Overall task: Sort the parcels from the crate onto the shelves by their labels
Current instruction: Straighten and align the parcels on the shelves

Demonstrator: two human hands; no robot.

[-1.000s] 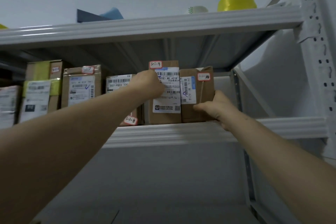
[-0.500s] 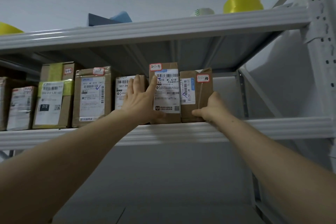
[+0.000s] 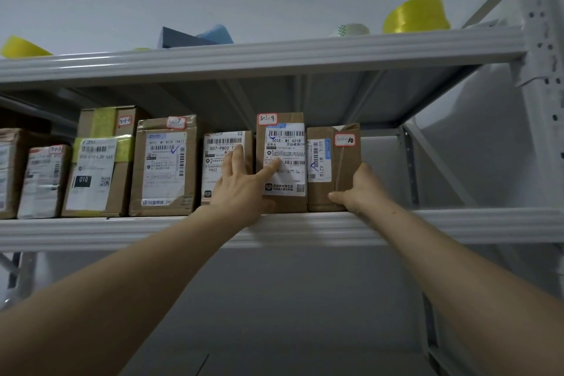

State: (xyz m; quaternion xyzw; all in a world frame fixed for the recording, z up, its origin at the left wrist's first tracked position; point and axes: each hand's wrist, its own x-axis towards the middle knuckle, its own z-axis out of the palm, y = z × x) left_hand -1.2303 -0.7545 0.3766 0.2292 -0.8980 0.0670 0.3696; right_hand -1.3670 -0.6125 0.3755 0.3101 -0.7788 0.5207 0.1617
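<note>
Head view looks up at a grey metal shelf [image 3: 457, 224] carrying a row of upright brown cardboard parcels, with a second grey shelf board [image 3: 274, 55] above it. On that upper board, from the left, sit a yellow tape roll [image 3: 21, 47], a blue-grey wedge-shaped object [image 3: 189, 36] (what it is cannot be told), a pale tape roll [image 3: 351, 30] and a larger yellow roll [image 3: 416, 15].

In the row below, the far-left parcel [image 3: 9, 174] is cut by the frame edge. Beside it stands a parcel wrapped in a white label [image 3: 42, 180], then a yellow-taped parcel tagged 3-1-6 [image 3: 97, 168], then a taller parcel whose tag ends in 7 [image 3: 164, 168]. Next comes the shorter parcel printed 507-P802 [image 3: 219, 156].

The left hand [image 3: 244, 189] lies flat against its front, fingers straight and spread wide, gripping nothing. Its thumb reaches across onto the white label of the tall parcel tagged 3-1-9 [image 3: 283, 146], just beside on the right. Touching that one is the brown parcel tagged 3-1-10 [image 3: 338, 162], last in the row, upright at the shelf's front edge.

The right hand [image 3: 360, 189] holds its lower right corner. The thumb presses on the front face near the bottom, and the other fingers curl round the right side, out of sight. A white perforated upright post [image 3: 543, 101] closes the rack at far right.
</note>
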